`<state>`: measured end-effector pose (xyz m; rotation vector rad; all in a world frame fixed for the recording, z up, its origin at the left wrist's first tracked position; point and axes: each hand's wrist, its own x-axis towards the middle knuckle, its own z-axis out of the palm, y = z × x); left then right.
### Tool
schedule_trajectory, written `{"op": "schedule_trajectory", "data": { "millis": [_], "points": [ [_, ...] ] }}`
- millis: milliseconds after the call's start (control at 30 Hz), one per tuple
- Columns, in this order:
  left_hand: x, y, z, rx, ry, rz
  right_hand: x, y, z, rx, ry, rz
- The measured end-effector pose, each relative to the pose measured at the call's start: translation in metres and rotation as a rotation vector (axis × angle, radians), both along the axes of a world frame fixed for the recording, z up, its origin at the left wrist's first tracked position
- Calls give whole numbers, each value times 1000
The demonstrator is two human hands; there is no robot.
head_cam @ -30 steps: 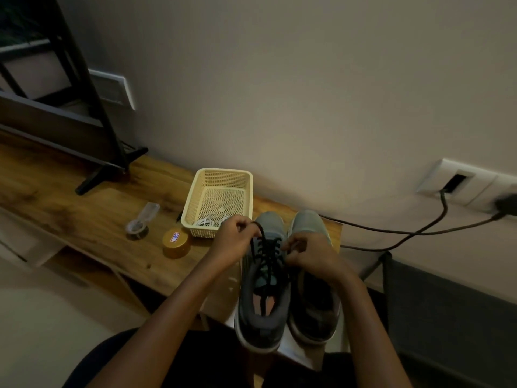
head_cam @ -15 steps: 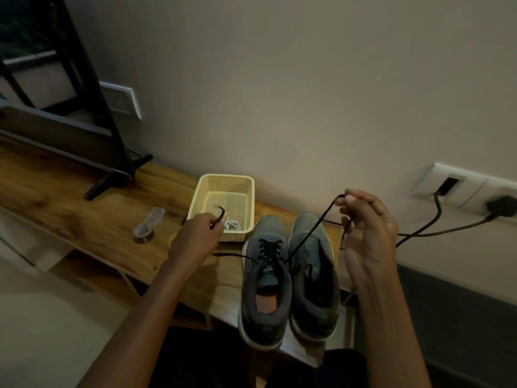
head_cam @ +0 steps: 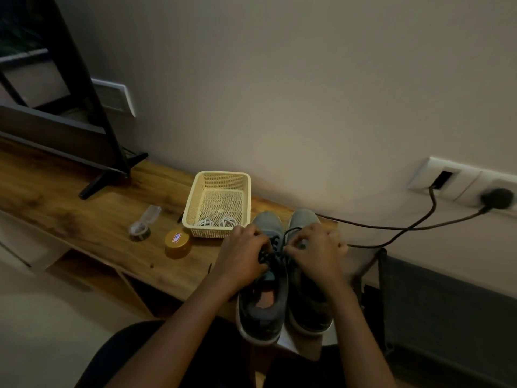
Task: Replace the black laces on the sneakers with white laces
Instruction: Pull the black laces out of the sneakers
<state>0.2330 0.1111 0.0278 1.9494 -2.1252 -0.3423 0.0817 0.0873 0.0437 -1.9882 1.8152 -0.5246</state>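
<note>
Two grey sneakers stand side by side on the wooden table's right end, toes toward the wall: the left sneaker (head_cam: 265,306) and the right sneaker (head_cam: 305,309). A black lace (head_cam: 275,252) still runs through the left sneaker's eyelets. My left hand (head_cam: 243,256) and my right hand (head_cam: 316,253) both sit over the lacing area, fingers curled and pinching the black lace. White laces (head_cam: 216,221) lie coiled in a cream mesh basket (head_cam: 221,180) just behind my left hand.
A gold round lid (head_cam: 177,243) and a small clear packet (head_cam: 144,224) lie left of the basket. A black stand leg (head_cam: 106,175) rests on the wooden table (head_cam: 70,217). Black cables (head_cam: 391,228) run from wall sockets (head_cam: 458,180) behind the sneakers.
Half a second ago both hands were spread apart, drawing the black lace ends outward. Now both have come back together onto the left sneaker's lacing.
</note>
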Motion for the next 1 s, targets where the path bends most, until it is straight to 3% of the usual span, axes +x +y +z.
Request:
{"op": "schedule_trajectory", "data": {
  "millis": [100,167,467,767,1000],
  "points": [
    [-2,0,-9,-68,12,27,10,12,-6,13,251,98],
    [-2,0,-11,-115,58,31,10,13,-10,-1,288,89],
    [-6,-1,-23,-164,97,-14,7,8,-19,-72,278,98],
    [-16,0,-22,-151,202,183,9,8,-24,-88,216,11],
    [-8,-4,-19,-166,468,416,12,9,-24,-93,195,3]
  ]
}}
